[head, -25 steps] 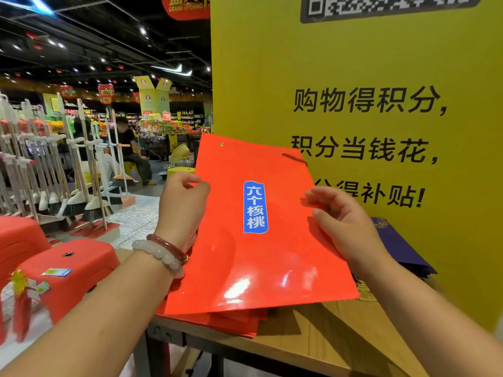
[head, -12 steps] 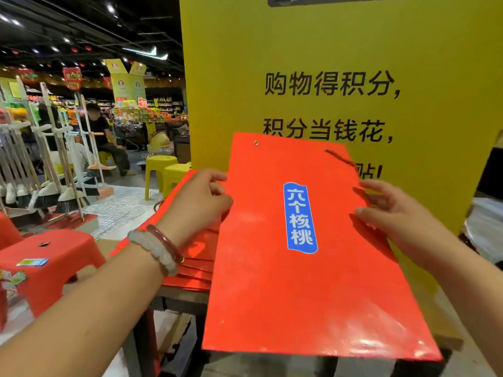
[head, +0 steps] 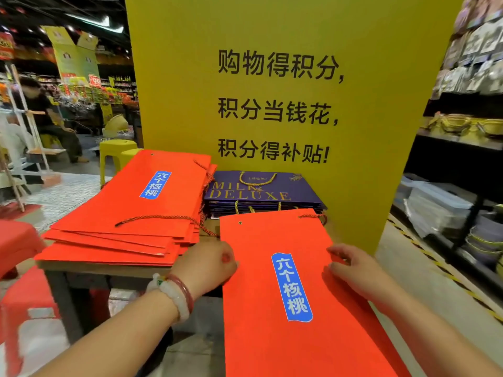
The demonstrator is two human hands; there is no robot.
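While a flat red gift bag hangs just in front of the bench, a person's left hand grips its left edge and the right hand pinches its right edge, fingers curled onto the paper on both sides. One bag is in hand but apparently not yet opened out: it is folded flat. A thick stack of red bags and purple Milk Deluxe bags wait on the bench beneath a yellow sign.
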